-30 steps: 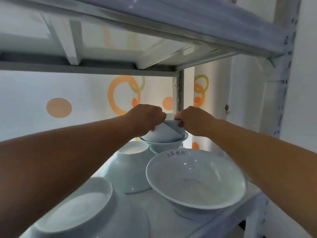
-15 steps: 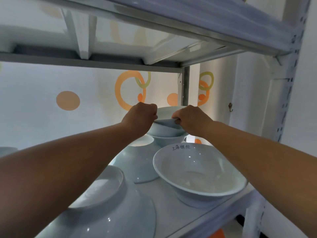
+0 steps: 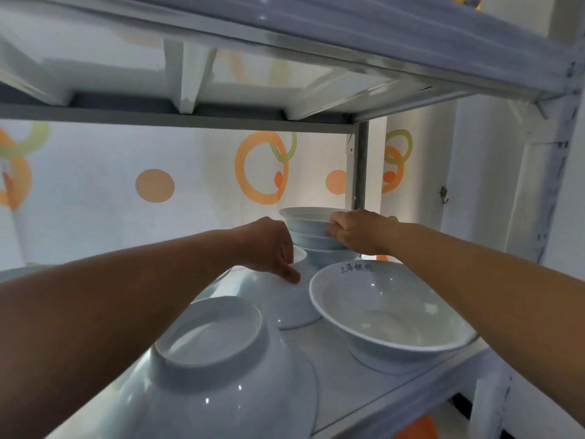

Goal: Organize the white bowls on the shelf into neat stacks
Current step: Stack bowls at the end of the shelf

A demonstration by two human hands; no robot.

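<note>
Three small white bowls form a stack (image 3: 308, 231) at the back right of the shelf (image 3: 332, 359). My right hand (image 3: 357, 231) grips the stack's right side, thumb at the top bowl's rim. My left hand (image 3: 272, 248) has come down on an upside-down white bowl (image 3: 285, 302) just left of the stack. Its fingers curl over the bowl's foot ring and the thumb presses the bowl's side. A large upright bowl with dark lettering (image 3: 389, 308) stands at the front right. Another upside-down bowl (image 3: 215, 375) sits nearest me.
The upper shelf's underside (image 3: 253, 74) hangs low over the bowls. A metal upright (image 3: 361, 166) stands just behind the stack. The shelf's front edge (image 3: 411, 397) runs under the large bowl. A further white rim (image 3: 19, 270) shows at far left.
The small bowl held by both hands has been set level onto the stack. My left hand let go of it and dropped onto the upside-down bowl. My right hand stays on the stack.
</note>
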